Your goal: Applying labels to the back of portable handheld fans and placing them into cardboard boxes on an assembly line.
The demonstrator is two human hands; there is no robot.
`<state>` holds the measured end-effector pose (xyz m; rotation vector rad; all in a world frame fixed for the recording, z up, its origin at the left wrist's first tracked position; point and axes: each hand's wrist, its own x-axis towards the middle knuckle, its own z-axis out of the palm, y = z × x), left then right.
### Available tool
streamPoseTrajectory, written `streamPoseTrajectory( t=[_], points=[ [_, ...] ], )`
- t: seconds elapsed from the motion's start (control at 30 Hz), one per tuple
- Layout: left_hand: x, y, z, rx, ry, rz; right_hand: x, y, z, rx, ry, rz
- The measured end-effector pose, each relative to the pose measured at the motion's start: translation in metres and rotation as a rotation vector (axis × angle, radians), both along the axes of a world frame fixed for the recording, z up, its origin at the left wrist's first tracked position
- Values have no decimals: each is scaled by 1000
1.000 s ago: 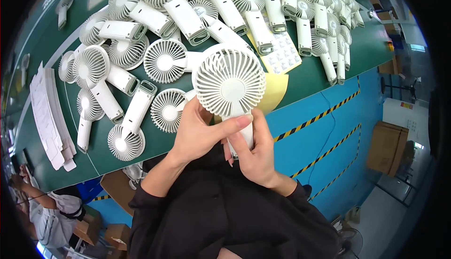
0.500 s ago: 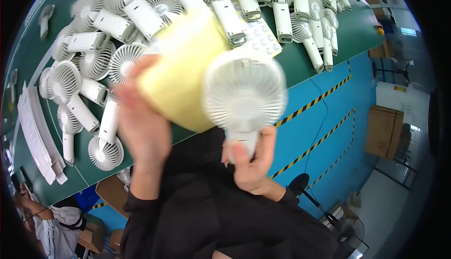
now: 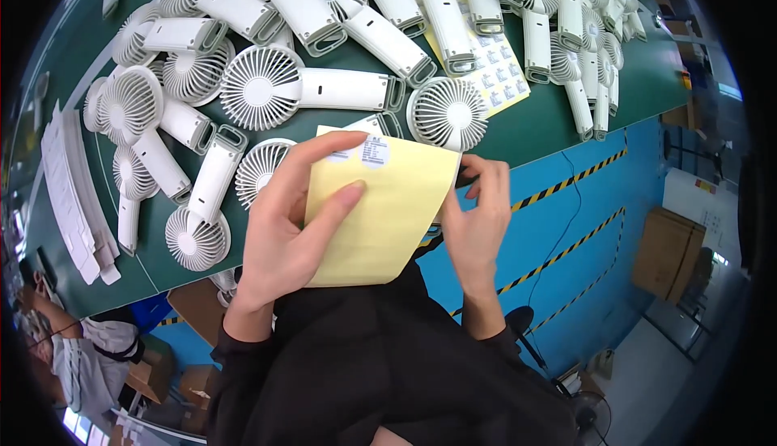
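My left hand (image 3: 295,223) grips a yellow backing sheet (image 3: 372,227) of round stickers, thumb on its front and fingers behind. Two round white labels, one a printed sticker (image 3: 375,152), show along its top edge. At the sheet's right edge is my right hand (image 3: 477,211), its fingers curled in toward the thumb. The sheet partly covers the fingertips, so what they pinch is hidden. Just beyond the sheet, a white handheld fan (image 3: 447,112) lies with its round grille up. Another handheld fan (image 3: 348,90) lies sideways to its left.
Many more white handheld fans (image 3: 303,5) crowd the green table (image 3: 542,126). A second sticker sheet (image 3: 502,74) lies under some of them. Flat white strips (image 3: 73,195) are stacked at the left. A cardboard box (image 3: 668,253) stands beyond the blue floor; a co-worker's arm (image 3: 53,312) shows lower left.
The fan that my right hand held has left it, and that hand is now at the sheet's edge. My left hand has brought the sheet down in front of me.
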<state>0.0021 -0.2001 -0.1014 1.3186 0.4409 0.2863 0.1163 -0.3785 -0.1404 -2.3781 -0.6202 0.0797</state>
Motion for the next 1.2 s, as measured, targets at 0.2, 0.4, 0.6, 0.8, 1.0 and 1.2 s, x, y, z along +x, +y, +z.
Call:
streamPoseTrajectory(
  t=[0.2,0.4,0.6,0.8,1.0,1.2],
  points=[
    [-4,-2,-9,142,9,-112,8,13,38,293,-284,276],
    [-8,-4,-9,345,-72,-106,4,28,40,244,-137,573],
    [-24,-7,-20,305,-142,-58,8,23,41,461,409,471],
    [-2,-3,-8,434,-68,-308,17,23,38,389,-279,540],
    [3,-6,-14,336,-10,-311,20,18,41,320,-12,433],
    [5,-9,-15,427,45,-298,34,17,38,485,371,463]
  ],
)
